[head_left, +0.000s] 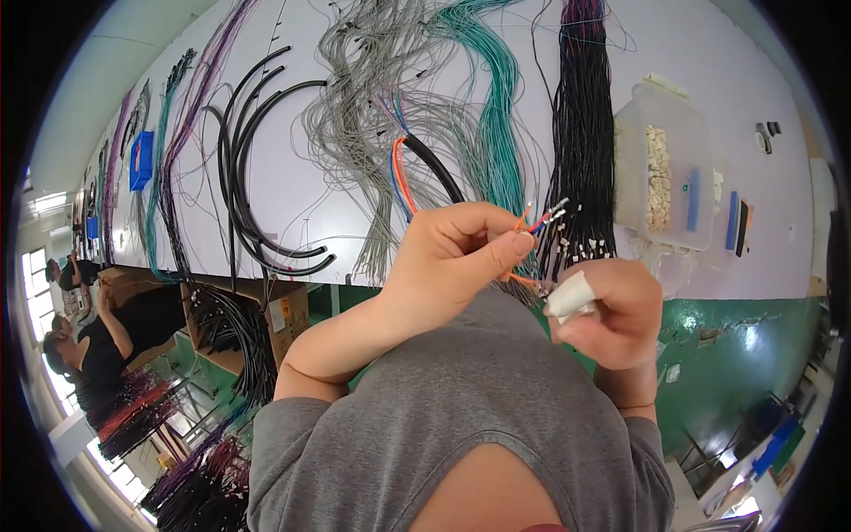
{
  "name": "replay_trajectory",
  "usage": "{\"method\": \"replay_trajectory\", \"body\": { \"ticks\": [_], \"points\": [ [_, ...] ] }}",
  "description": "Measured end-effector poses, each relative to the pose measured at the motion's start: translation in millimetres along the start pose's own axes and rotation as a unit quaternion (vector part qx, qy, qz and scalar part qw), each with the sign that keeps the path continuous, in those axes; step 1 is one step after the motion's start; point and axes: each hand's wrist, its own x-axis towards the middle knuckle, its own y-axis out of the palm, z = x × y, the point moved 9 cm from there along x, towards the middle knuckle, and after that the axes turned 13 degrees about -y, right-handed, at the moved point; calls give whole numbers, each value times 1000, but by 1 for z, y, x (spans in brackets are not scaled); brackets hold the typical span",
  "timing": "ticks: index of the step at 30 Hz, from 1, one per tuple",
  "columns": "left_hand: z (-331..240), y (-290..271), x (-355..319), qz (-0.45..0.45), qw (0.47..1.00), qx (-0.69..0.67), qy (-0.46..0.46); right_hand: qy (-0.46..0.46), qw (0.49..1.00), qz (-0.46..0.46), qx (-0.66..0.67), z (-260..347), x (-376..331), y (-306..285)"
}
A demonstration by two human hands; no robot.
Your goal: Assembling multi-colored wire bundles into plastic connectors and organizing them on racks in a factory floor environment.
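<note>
- Right hand (613,310) curls inward; whether it pinches anything, I cannot tell.
- Left hand (463,254) pinches thin orange, red and blue plastic-coated wires (538,224); best steadied near the tips.
- Keep clear of the long black wire bundle (582,115) behind.

Grey short-sleeved shirt (461,381), white finger wrap (572,298) on the right hand (613,312)
</note>
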Motion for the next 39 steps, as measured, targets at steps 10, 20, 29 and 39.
{"method": "replay_trajectory", "body": {
  "ticks": [10,20,29,39],
  "points": [
    [-15,-14,-22,-42,994,90,48,66,985,-138,79,-19,-1,17],
    [-28,-30,-32,-55,991,79,96,178,868,-126,446,-45,8,47],
    [-34,-23,-32,-58,984,122,118,193,834,-142,497,-44,8,51],
    [-38,-21,-34,-110,967,167,155,182,823,-226,489,-57,3,48]
  ]
}}
